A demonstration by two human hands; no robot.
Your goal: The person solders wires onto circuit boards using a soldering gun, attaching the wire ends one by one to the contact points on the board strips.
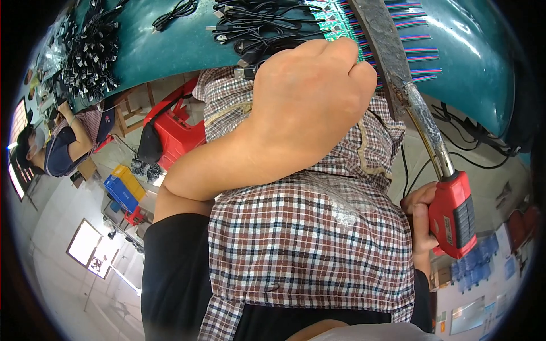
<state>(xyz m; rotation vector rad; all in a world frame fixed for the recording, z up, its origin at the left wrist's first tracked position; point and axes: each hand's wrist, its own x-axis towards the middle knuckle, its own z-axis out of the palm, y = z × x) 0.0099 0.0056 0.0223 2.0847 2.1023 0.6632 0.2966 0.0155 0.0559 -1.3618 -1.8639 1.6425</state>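
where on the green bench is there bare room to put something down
The green bench is bare between the cable pile at left and the black cables in the middle, save one small coil. Its right end past the ribbon wires is bare. Around the left hand it is crowded.

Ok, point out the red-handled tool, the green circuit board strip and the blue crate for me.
red-handled tool (453,215), head view, on the red grip.
green circuit board strip (334,24), head view, on its bare green face.
blue crate (120,194), head view, on its side wall.
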